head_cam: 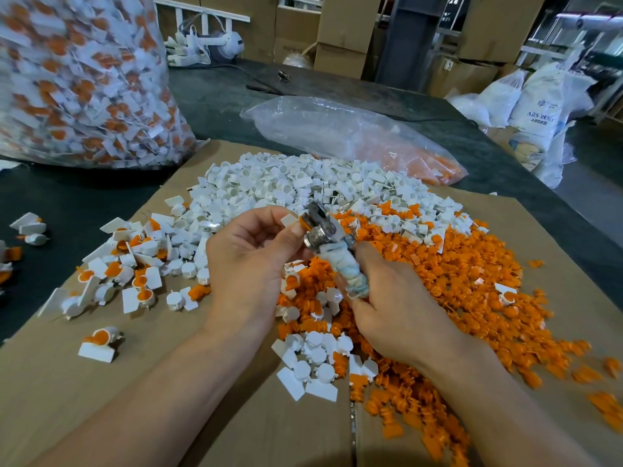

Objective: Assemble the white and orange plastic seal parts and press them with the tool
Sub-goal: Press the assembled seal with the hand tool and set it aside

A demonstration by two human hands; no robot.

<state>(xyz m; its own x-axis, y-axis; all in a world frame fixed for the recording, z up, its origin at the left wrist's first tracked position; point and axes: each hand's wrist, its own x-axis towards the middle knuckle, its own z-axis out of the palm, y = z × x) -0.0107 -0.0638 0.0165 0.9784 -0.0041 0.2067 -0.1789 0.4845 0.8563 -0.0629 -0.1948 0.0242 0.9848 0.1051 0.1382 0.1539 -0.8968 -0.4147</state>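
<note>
Finished seals [77, 96], flat white tags joined to round orange cups, packing a tall clear plastic bag [148, 28] standing at far left on the dark, matte tabletop [219, 96]. More joined seals [135, 264] lying scattered on the left part of a flat brown cardboard sheet [101, 382], a few sitting off it on the tabletop. Heaping up behind, toward the middle: white seal parts [286, 183], small round cups with square tags, matte and hard-looking. Hovering over the middle of the heaps, left hand [249, 261] turned palm-in, thumb and forefinger pinching a held seal [290, 220] by its white tag, orange edge sitting right against the tool [323, 230]. Showing a dull grey metal head with a round roller-like part, and a handle bound in grubby whitish-blue wrapping. Curling its fingers round that handle from the right, right hand [397, 308] gripping it, head tilting up and left. Spreading right of both hands: orange seal parts [455, 264], glossy little ribbed plugs. Lying beyond, a crumpled clear bag [354, 136] holding more orange pieces. Leaning at far right, white sacks [536, 112] bearing "ABS RESI", remaining letters blurring out. Standing along the back, plain brown cartons [344, 25].
</note>
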